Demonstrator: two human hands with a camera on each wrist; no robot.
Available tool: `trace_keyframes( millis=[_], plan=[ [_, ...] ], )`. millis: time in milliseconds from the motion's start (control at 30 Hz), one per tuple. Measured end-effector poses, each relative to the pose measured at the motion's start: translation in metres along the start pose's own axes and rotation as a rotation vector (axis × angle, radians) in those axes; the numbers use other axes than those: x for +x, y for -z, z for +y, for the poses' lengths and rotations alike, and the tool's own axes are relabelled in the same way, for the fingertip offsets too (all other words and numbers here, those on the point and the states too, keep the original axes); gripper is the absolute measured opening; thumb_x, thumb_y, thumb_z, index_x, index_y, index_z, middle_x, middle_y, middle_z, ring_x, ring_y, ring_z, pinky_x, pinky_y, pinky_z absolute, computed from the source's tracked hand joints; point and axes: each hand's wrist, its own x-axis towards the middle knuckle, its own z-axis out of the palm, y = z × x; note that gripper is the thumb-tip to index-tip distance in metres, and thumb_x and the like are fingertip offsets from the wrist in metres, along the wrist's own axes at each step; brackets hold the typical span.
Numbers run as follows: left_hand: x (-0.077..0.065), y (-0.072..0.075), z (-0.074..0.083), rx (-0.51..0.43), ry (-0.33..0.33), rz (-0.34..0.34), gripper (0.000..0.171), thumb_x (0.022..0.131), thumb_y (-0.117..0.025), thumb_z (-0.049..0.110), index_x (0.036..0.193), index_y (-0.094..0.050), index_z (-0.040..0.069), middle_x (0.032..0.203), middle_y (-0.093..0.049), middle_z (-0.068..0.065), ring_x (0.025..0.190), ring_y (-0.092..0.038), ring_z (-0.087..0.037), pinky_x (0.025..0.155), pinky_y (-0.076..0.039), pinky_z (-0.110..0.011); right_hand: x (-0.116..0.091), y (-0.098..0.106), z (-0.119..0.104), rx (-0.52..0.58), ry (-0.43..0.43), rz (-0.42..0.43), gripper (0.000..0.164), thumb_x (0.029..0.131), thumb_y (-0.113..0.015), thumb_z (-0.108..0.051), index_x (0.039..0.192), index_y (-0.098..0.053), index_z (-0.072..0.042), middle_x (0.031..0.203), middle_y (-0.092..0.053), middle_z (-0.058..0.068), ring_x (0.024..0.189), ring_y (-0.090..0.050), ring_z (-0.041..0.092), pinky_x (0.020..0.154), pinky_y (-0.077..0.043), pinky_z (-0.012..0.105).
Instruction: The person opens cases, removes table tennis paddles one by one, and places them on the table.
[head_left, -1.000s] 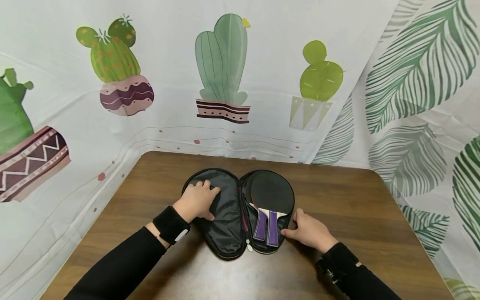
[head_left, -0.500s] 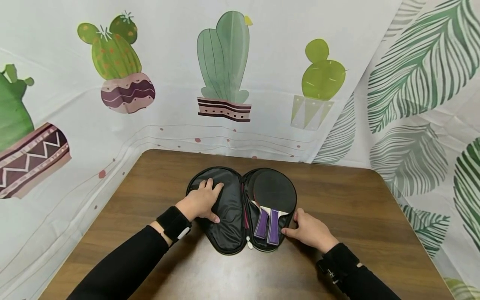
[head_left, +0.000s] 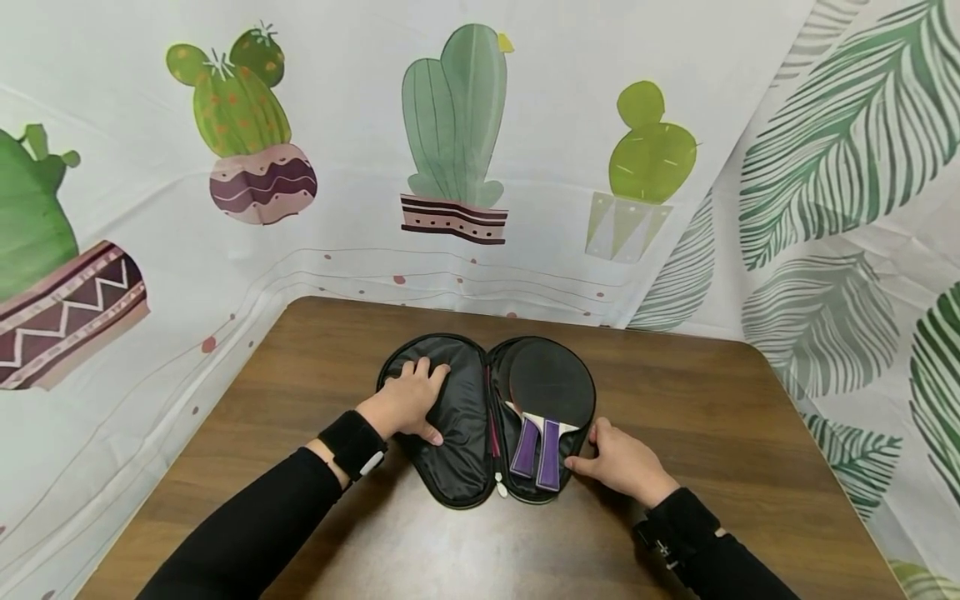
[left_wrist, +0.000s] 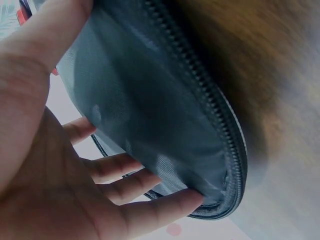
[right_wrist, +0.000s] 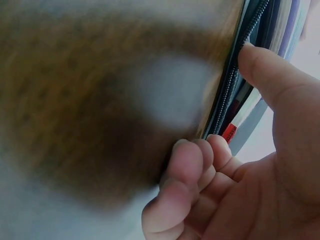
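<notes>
A black zippered table tennis paddle case (head_left: 457, 475) lies unfolded on the table. Two paddles (head_left: 555, 379) overlap in its right half, black rubber up, their purple handles (head_left: 549, 457) pointing toward me. My left hand (head_left: 405, 403) rests on the lining of the left half with fingers spread; the left wrist view shows its fingertips (left_wrist: 187, 200) against the dark fabric. At the right rim, my right hand (head_left: 624, 463) holds the case edge. Its thumb lies on the zipper (right_wrist: 230, 87) and its other fingers are curled beside the outer side.
The brown wooden table (head_left: 697, 392) has rounded far corners. Behind it hangs a white cloth (head_left: 352, 125) printed with cacti and leaves. A zipper pull (head_left: 501, 486) hangs at the case's near fold.
The left half of the case and my left hand have shifted slightly right, partly with the camera's view. My right hand stays at the right rim.
</notes>
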Motion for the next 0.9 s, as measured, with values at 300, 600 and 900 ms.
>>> trace_keyframes(
  millis=[300,600,900],
  plan=[
    [0.002,-0.004,0.005,0.014,0.043,-0.005,0.124,0.064,-0.083,0.065,0.157,-0.022,0.010,0.154,-0.026,-0.027,0.139,-0.032,-0.048,0.092,-0.046,-0.067,0.002,-0.001,-0.010,0.018,-0.013,0.037,0.069,0.082,-0.078,-0.041,0.129,-0.046,-0.004,0.075,-0.062,0.003,0.063,-0.056,0.016,0.057,-0.044,0.036],
    [0.003,-0.004,0.011,0.007,0.097,-0.058,0.121,0.068,-0.083,0.059,0.158,-0.017,0.013,0.159,-0.018,-0.026,0.145,-0.023,-0.047,0.100,-0.039,-0.070,0.010,-0.006,-0.042,0.085,0.022,0.111,0.073,0.093,-0.064,-0.039,0.149,-0.039,0.000,0.064,-0.060,-0.001,0.051,-0.053,0.013,0.047,-0.042,0.033],
    [-0.001,-0.001,0.011,-0.005,0.100,-0.066,0.120,0.069,-0.082,0.059,0.159,-0.016,0.013,0.160,-0.016,-0.027,0.146,-0.022,-0.046,0.102,-0.039,-0.069,0.019,-0.009,-0.059,0.005,0.054,0.089,0.077,0.092,-0.069,-0.044,0.144,-0.045,0.006,0.108,-0.071,0.023,0.084,-0.070,0.025,0.079,-0.057,0.049]
  ],
)
